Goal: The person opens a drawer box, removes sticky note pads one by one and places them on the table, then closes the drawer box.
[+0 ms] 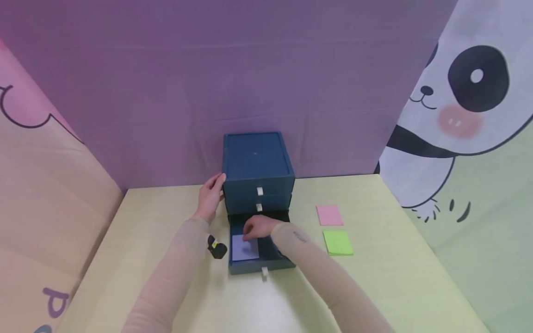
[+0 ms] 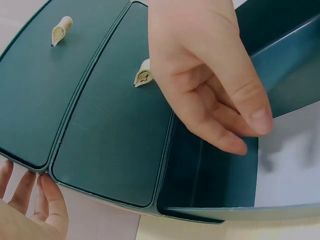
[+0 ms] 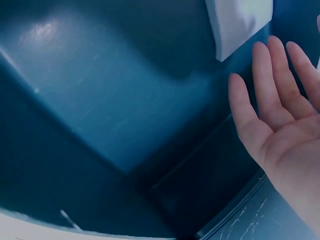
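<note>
A dark blue desktop drawer cabinet (image 1: 256, 157) stands against the back wall, its bottom drawer (image 1: 276, 265) pulled out. Inside the drawer, at the left, lies a pale purple sticky note pad (image 1: 244, 250). My right hand (image 1: 261, 226) hovers over the drawer beside the pad; in the right wrist view its fingers (image 3: 267, 82) are spread loosely and hold nothing. With its fingertips, my left hand (image 1: 209, 198) rests against the cabinet's left side, as the left wrist view also shows. The two upper drawers are closed, each with a small light pull tab (image 1: 260, 191).
To the right of the cabinet, a pink sticky note pad (image 1: 330, 215) and a lime green one (image 1: 338, 243) lie on the light table (image 1: 374, 277). A small black object with a yellow mark (image 1: 217, 248) sits left of the drawer. A purple cloth wall (image 1: 250, 83) rises behind.
</note>
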The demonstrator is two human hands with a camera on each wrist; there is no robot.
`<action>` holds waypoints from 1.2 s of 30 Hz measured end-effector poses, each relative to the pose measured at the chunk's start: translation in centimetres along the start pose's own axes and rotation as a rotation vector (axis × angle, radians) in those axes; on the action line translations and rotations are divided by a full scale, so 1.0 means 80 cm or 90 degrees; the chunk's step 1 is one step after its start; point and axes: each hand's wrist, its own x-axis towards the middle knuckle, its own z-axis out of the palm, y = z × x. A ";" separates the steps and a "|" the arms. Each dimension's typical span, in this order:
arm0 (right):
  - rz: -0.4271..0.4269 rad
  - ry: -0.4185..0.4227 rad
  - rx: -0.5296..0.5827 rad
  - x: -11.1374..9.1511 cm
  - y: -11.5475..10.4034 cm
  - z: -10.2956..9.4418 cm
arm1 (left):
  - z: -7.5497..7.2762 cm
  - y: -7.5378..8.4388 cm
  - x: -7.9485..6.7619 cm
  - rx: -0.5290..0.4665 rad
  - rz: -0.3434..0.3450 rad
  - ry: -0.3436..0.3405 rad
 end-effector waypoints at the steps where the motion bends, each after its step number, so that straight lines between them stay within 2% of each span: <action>1: 0.005 0.008 -0.004 0.001 0.000 0.001 | 0.000 0.000 0.000 0.000 0.001 -0.001; 5: 0.028 0.042 -0.043 0.003 -0.002 0.006 | 0.000 -0.001 0.000 -0.006 0.000 0.000; 8: 0.046 0.060 -0.102 0.006 -0.003 0.012 | -0.002 -0.003 0.001 -0.012 -0.001 -0.002; 13: 0.080 0.055 -0.200 0.012 -0.005 0.024 | -0.003 -0.005 0.002 -0.008 -0.002 -0.006; 18: 0.076 0.057 -0.312 0.022 -0.004 0.034 | -0.003 -0.005 0.002 -0.006 -0.004 0.001; 21: 0.071 0.048 -0.357 0.028 -0.004 0.037 | -0.002 -0.005 0.002 -0.013 -0.001 0.001; 26: 0.074 0.035 -0.359 0.032 -0.004 0.039 | -0.001 -0.005 0.002 -0.021 0.004 -0.002; 36: 0.103 0.048 -0.336 0.034 -0.005 0.044 | -0.002 -0.006 0.001 -0.012 0.007 -0.005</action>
